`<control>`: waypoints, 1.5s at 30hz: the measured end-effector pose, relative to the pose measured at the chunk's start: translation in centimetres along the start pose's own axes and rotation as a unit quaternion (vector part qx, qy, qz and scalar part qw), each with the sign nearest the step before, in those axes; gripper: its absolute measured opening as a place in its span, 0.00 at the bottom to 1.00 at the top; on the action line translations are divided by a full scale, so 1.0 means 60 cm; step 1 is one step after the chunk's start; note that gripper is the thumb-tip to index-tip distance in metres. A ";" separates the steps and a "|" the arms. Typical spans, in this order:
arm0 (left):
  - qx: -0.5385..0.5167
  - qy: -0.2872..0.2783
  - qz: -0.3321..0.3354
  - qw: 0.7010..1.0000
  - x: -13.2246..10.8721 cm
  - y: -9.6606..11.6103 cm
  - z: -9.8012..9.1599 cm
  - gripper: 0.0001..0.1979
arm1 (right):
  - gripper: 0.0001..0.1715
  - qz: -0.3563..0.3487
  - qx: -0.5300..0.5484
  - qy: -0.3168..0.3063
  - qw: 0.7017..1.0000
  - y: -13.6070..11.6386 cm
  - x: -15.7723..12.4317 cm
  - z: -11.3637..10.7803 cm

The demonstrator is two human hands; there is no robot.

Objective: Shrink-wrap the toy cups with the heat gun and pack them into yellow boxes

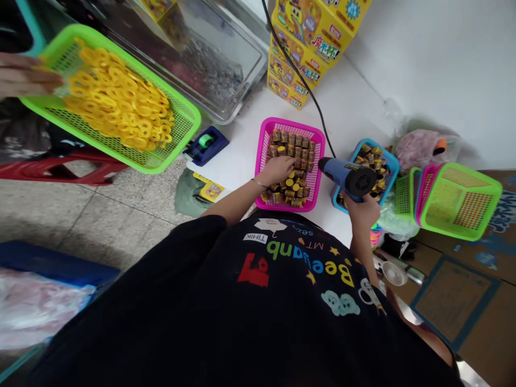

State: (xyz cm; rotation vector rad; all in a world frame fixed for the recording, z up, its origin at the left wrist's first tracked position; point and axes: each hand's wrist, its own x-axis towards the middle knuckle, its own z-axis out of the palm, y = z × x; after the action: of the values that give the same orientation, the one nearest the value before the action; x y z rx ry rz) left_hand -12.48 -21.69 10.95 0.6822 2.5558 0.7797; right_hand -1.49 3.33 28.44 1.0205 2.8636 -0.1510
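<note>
My right hand (363, 212) is wrapped round the handle of a blue and black heat gun (349, 176), its nozzle facing the pink basket (320, 161) on the white table. Inside that basket, small brown-and-yellow wrapped cylinders (300, 153) stand in rows at the back and lie more loosely in front, some showing round yellow ends. My left hand (278, 171) reaches down among these cylinders, fingers bent and close together. What its fingertips hold, if anything, is hidden. Right of the heat gun, a blue basket (394, 161) holds more such cylinders.
Another person's hand (30, 76) is over a green basket (187, 115) of yellow rings. A tape dispenser (207, 145), a clear bin (237, 70) and stacked yellow boxes (296, 70) stand around. A black cord (300, 72) crosses behind. Nested baskets (463, 201) are at right.
</note>
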 end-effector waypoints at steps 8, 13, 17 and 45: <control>0.092 -0.031 0.044 0.994 -0.039 0.006 0.027 0.27 | 0.34 -0.002 0.086 0.008 0.996 0.008 0.008 0.000; 0.093 0.028 -0.049 0.994 -0.151 -0.042 -0.024 0.28 | 0.34 -0.008 0.134 -0.035 0.990 0.019 -0.004 0.029; 0.014 0.155 -0.164 0.974 -0.205 -0.057 -0.058 0.31 | 0.32 -0.027 0.144 -0.064 0.987 0.006 -0.003 0.044; 0.016 -0.062 0.085 0.994 0.059 0.085 0.046 0.21 | 0.31 0.014 0.081 0.046 0.996 0.040 0.003 -0.014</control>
State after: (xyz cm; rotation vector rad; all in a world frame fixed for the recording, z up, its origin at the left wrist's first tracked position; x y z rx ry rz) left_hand -12.28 -14.91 11.10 0.9380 2.4257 0.7259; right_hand -0.15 5.38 29.11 1.1241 2.9569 -0.3473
